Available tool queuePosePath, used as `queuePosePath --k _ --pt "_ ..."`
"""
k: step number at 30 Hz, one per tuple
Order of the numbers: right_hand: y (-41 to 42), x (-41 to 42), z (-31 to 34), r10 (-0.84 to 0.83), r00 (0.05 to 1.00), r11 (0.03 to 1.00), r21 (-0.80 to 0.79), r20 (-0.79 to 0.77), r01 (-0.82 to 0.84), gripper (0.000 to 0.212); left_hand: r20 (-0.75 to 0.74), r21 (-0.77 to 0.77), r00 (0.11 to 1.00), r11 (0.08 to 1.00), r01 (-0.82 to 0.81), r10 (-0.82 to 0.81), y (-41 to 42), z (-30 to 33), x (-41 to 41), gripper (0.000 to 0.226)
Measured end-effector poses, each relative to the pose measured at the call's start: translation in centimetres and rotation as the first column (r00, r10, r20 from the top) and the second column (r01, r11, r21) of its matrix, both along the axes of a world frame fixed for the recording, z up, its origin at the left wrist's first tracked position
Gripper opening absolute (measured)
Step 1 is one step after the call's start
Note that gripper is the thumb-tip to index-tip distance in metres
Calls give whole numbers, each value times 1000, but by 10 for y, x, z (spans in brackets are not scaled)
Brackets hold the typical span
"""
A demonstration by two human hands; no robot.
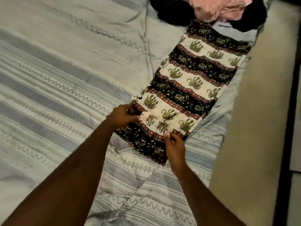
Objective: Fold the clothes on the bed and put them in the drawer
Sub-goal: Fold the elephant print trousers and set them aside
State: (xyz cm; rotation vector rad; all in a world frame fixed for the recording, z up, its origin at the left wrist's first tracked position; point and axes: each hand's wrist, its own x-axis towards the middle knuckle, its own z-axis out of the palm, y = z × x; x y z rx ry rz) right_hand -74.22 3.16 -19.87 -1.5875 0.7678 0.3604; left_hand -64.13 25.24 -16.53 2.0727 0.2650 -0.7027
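From my feed, the striped bedspread (57, 88) fills the view, and the elephant-print garment (193, 82) lies flat on it as a long strip running from centre toward one o'clock, where a pink cloth (216, 8) and dark clothes (172, 12) are heaped. At its near end, my left hand (123, 117) pinches the pale waistband (156, 124) at one side. My right hand (175, 145) pinches its other end.

Hands: two, left hand (123, 116) and right hand (175, 146), both near. Elephant-print garment (192, 82): one, laid flat at right. Pink garment (218, 8): one, far right. Black garments (171, 12): at least one beneath the pink, exact count not discernible. Striped bedspread (57, 82): one. Bed (254, 119): one.
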Motion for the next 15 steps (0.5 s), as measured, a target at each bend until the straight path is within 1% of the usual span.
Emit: queuePosePath --k 1,2,4,5,8,10,12,15 --pt "-1 0 -5 -41 999 997 -62 -7 41 36 17 76 1000 997 -16 15 -2 -11 1 31" --pt "0 0 -6 -63 998 992 -106 -8 62 35 42 126 999 992 -32 27 -3 -17 0 36" --pt "4 -3 -9 -57 998 981 -184 13 58 40 97 188 995 981 -36 18 -8 -24 -3 49" --pt "6 -5 -13 -37 999 970 -239 21 41 42 110 217 994 976 -24 0 -9 -27 -4 52" --pt "19 -11 -18 19 996 930 -367 88 14 37 127 291 990 956 27 -67 -15 -37 -11 50" --pt "26 -8 -20 74 990 899 -437 122 -13 38 133 392 981 917 80 -142 -21 -41 -17 51" --pt "31 -3 -21 129 984 874 -483 122 -55 41 145 472 965 872 127 -218 -27 -46 -20 49" --pt "31 -2 -24 164 974 874 -481 154 -71 41 164 464 956 874 143 -243 -28 -51 -22 39"
